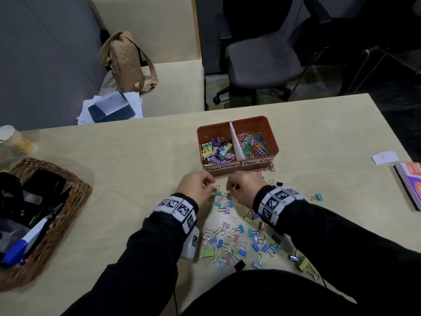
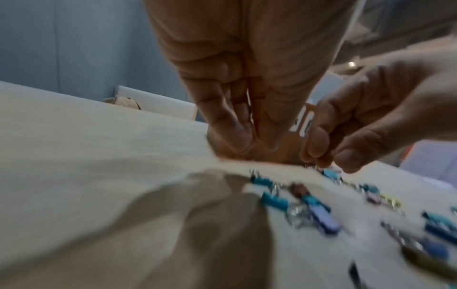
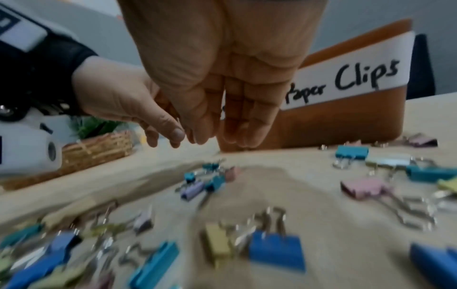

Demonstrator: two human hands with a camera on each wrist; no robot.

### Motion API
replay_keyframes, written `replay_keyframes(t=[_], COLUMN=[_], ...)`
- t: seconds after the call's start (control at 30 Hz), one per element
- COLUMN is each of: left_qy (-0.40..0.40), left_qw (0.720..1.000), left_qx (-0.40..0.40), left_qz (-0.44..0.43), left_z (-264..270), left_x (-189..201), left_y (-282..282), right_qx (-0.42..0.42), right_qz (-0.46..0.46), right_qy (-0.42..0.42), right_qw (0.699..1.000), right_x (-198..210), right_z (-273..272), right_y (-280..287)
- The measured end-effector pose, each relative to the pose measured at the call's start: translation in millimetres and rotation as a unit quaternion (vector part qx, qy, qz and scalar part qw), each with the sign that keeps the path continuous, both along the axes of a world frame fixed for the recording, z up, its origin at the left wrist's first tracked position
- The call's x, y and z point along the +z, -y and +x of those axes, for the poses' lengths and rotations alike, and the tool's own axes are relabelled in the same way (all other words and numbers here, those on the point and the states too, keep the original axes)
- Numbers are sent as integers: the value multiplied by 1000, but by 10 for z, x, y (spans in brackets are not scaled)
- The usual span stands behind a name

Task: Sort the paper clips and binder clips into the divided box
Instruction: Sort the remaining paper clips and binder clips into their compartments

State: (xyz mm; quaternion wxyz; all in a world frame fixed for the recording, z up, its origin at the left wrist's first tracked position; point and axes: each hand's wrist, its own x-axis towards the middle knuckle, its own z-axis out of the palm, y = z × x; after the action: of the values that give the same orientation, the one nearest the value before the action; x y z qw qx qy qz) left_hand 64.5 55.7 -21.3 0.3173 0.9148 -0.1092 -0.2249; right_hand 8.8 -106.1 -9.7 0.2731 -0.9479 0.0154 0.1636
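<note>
left hand (image 1: 197, 184) fingers curled, hold unclear | right hand (image 1: 242, 186) same | binder clips (image 1: 223, 201) just below, between both | divided box (image 1: 272, 135) just beyond

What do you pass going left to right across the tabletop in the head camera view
paper cup → wicker basket → left hand → right hand → lone blue binder clip → white paper slip → notebook. The divided box sits farther back, above the hands.
</note>
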Motion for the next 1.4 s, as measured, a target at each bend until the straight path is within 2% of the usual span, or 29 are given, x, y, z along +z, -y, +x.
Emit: replay_keyframes(t=[0.07,0.13,0.33,0.77,0.87,1.0,1.2,1.4], left_qy=[9,11,-32,26,33,35,23,4], left_qw=[996,987,982,977,973,973,981,989], left_qx=[-58,-105,-135,-166,-179,-174,-129,-87], left_qz=[73,118,131,132,139,149,140,116], left_z=[-63,-95,-113,-123,-109,-127,-172,-161], left_x=[-151,-283,-457,-511,-510,-510,-533,-531], left_y=[-5,12,71,88,96,95,49,-11], right_qx=[28,17,32,-35,-28,9,141,123], right_qz=[-55,-80,-120,-76,-86,-111,-179,-159], right_qy=[-24,-58,-109,-115,-129,-122,-93,-77], right_qw=[998,995,986,990,987,986,969,977], right_x=[-150,-257,-420,-451,-447,-469,-548,-527], right_z=[-51,-60,-4,-24,-28,-40,-82,-166], right_y=[-73,-159,-284,-263,-273,-288,-296,-262])
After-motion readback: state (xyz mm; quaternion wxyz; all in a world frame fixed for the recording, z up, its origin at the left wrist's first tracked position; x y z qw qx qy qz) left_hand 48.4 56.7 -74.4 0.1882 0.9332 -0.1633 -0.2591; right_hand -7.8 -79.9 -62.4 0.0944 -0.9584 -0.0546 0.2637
